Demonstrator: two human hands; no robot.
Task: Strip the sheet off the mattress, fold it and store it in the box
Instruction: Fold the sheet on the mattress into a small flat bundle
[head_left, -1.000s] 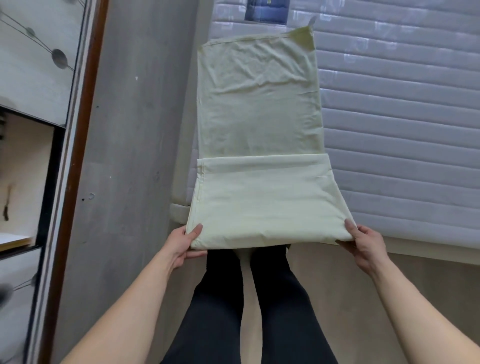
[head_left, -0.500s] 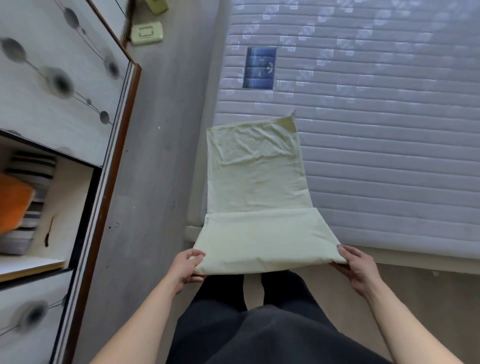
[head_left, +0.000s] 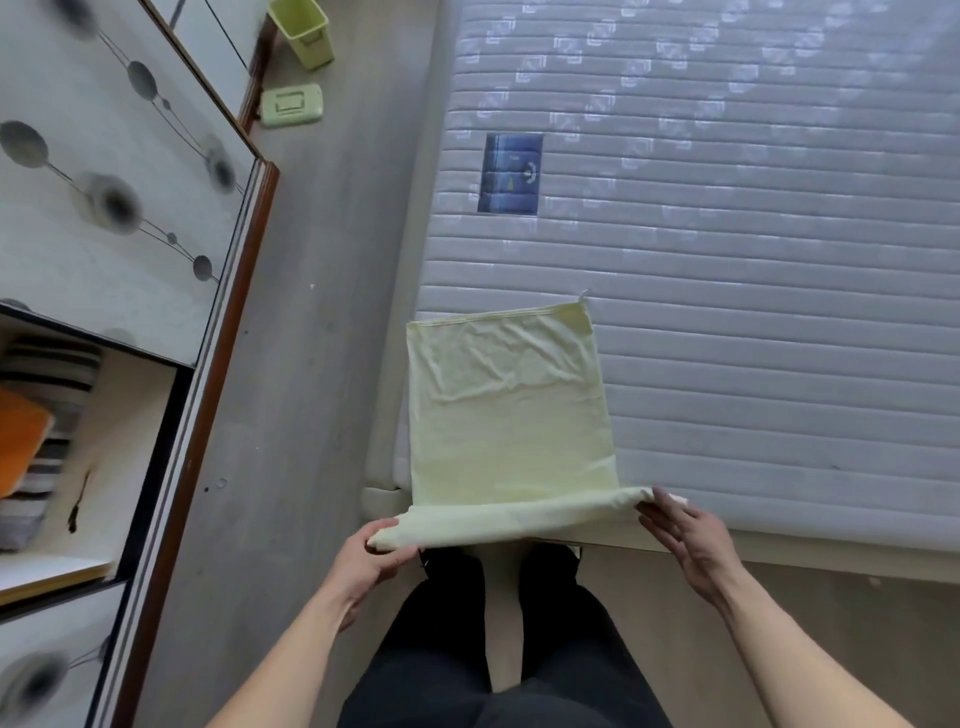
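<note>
Head view. One sheet (head_left: 506, 410), pale green, folded into a long strip, lies flat on one bare mattress (head_left: 753, 270) at its near left corner. The sheet's near end is doubled over into a thick fold that hangs just past the mattress edge, between the two hands.

Left hand (head_left: 371, 558): fingers curled round the left end of the fold, thumb on top, gripping it. Right hand (head_left: 688, 540): fingers nearly straight, spread a little, fingertips (head_left: 655, 499) touching the right end of the fold; whether the thumb is under the cloth I cannot tell. Both forearms bare, reaching forward from the bottom of the frame.

Ahead of the hands, the rest of the sheet runs away over the mattress, wrinkled, with one small tag at its far right corner. Further ahead on the mattress, one blue label (head_left: 511, 173).

Below the hands: two legs in dark trousers (head_left: 498, 649), feet at the bed edge, on a grey floor (head_left: 311, 364).

Left of the left hand: one wardrobe (head_left: 119, 208) with a dot pattern and an open shelf holding striped and orange fabric, blurred. Far ahead and left of the left hand, one green bin (head_left: 306, 32) and one green flat scale-like item (head_left: 292, 104) on the floor, near each other.
</note>
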